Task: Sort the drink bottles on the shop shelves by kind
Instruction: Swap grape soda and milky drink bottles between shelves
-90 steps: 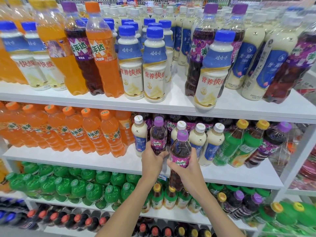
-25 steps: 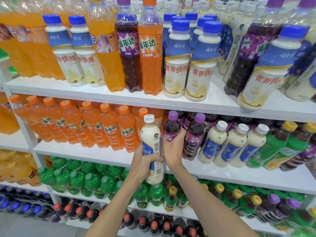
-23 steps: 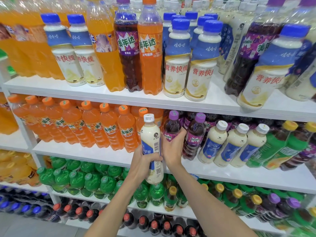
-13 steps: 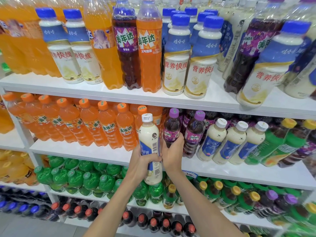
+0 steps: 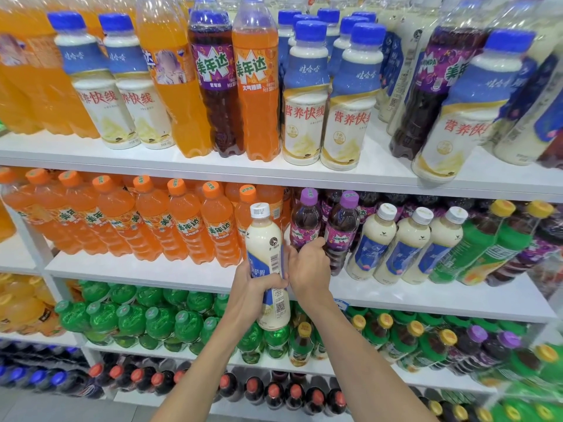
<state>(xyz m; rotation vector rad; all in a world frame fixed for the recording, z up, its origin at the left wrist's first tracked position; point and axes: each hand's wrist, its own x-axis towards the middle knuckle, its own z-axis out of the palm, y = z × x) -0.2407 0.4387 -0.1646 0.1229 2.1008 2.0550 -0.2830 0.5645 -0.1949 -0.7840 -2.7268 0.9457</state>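
Observation:
My left hand [image 5: 255, 290] grips a cream milk-tea bottle [image 5: 265, 248] with a white cap and blue label, held upright in front of the second shelf [image 5: 152, 274]. My right hand [image 5: 309, 264] curls round the lower part of a purple grape soda bottle [image 5: 305, 220] standing on that shelf. A second purple bottle [image 5: 340, 231] stands right beside it, touching my knuckles. Three matching milk-tea bottles [image 5: 406, 246] stand in a row further right. Orange soda bottles [image 5: 146, 220] fill the shelf's left part.
The top shelf [image 5: 243, 167] holds mixed tall orange, purple and blue-capped white bottles [image 5: 306, 95]. Green-labelled tea bottles [image 5: 484, 239] lean at the right of the second shelf. Green soda bottles [image 5: 131, 318] fill the third shelf, dark cola bottles [image 5: 274, 394] the bottom one.
The milk-tea bottle has stayed in my left hand in front of the shelf. My right hand keeps hold of the purple bottle, which has shifted slightly back among the purple ones.

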